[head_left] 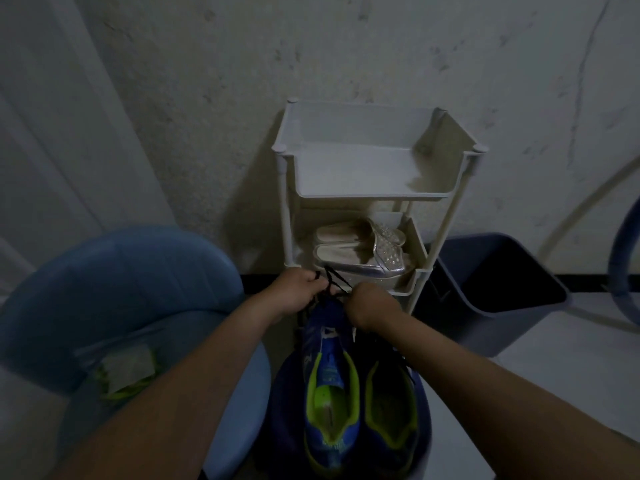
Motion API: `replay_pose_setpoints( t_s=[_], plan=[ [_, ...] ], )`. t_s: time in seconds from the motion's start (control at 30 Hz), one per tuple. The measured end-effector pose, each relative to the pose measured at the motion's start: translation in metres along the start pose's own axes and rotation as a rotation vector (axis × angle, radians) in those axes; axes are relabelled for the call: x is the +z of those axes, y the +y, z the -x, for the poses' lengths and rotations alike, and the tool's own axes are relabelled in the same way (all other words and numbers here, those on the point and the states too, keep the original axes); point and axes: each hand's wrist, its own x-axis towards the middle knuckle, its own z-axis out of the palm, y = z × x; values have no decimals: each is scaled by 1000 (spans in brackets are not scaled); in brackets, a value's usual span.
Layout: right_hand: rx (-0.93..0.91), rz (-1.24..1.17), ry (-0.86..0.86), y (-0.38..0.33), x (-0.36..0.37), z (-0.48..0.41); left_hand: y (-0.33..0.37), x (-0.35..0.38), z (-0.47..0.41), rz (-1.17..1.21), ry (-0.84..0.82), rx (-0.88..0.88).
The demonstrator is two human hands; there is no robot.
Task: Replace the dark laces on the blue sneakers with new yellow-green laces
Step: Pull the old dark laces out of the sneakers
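Two blue sneakers with yellow-green linings stand side by side below me, the left sneaker (330,386) and the right sneaker (391,396), toes pointing away. My left hand (298,292) and my right hand (372,306) are both at the toe end of the left sneaker, each pinching the dark lace (334,280), which loops up between them. A packet of yellow-green laces (124,372) lies on the blue chair at my left.
A white plastic rack (374,188) stands against the wall ahead, silver sandals (360,251) on its middle shelf. A blue chair (114,289) is at the left, a dark bin (495,289) at the right.
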Motion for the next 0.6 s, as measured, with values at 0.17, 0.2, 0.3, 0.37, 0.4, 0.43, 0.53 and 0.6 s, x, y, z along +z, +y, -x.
replay_pose_setpoints(
  t_s=[0.17,0.2,0.3,0.37,0.4,0.43,0.53,0.6],
  plan=[
    [-10,-215,137,-3,-24,0,21,-3,0,79,97,37],
    [-18,-262,155,-5,-28,4,28,-3,2,110,116,58],
    [-152,-479,146,-13,-36,24,46,-6,12,246,130,160],
    [-265,-613,23,-22,-42,39,59,-7,25,274,131,247],
    [-279,-639,-40,-27,-44,45,66,-7,33,312,120,299],
    [-286,-655,-92,-31,-46,50,72,-7,39,370,100,344],
    [-280,-744,-202,-39,-49,65,87,-15,52,431,143,420],
    [-183,-878,-271,-38,-51,73,91,-23,58,419,257,391]
  ],
)
